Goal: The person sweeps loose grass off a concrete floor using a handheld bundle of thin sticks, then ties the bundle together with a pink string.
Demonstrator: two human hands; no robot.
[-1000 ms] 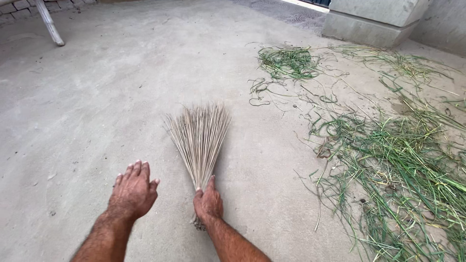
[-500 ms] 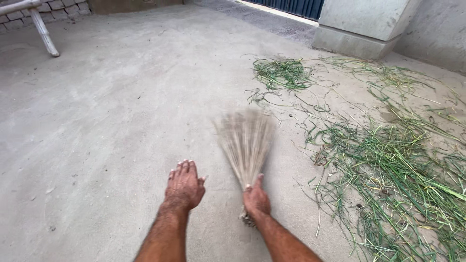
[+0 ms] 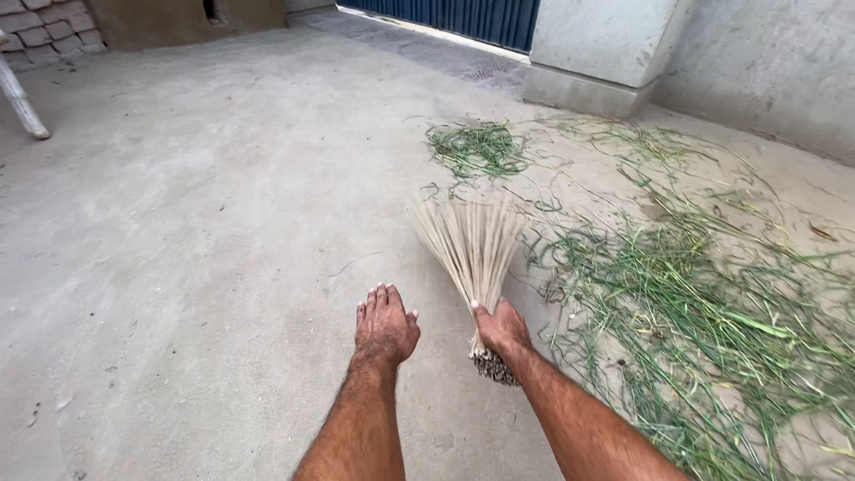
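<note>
The right hand (image 3: 501,327) is grasping a stick broom (image 3: 475,258) near its bound butt end, fingers clenched around the bundle, thumb lying along the sticks. The broom's pale bristles are fanning out away from the person, their tips resting on or just above the concrete floor (image 3: 205,223); which of the two is not possible to tell. Just to the left of the broom, the left hand (image 3: 384,327) is hovering palm down, holding nothing, fingers released and stretched forward close together.

Right of the broom, a wide spread of cut grass (image 3: 704,312) is lying across the floor, its nearest blades sitting just beside the bristles. Beyond the broom's tips, a smaller grass clump (image 3: 475,148) is lying apart from the main spread. Farther beyond the broom, a concrete pillar base (image 3: 583,85) is standing beside a blue gate (image 3: 463,15). Far to the left of the broom, a pale wooden leg (image 3: 22,104) is leaning at the edge of view, with a brick wall (image 3: 44,27) behind it
</note>
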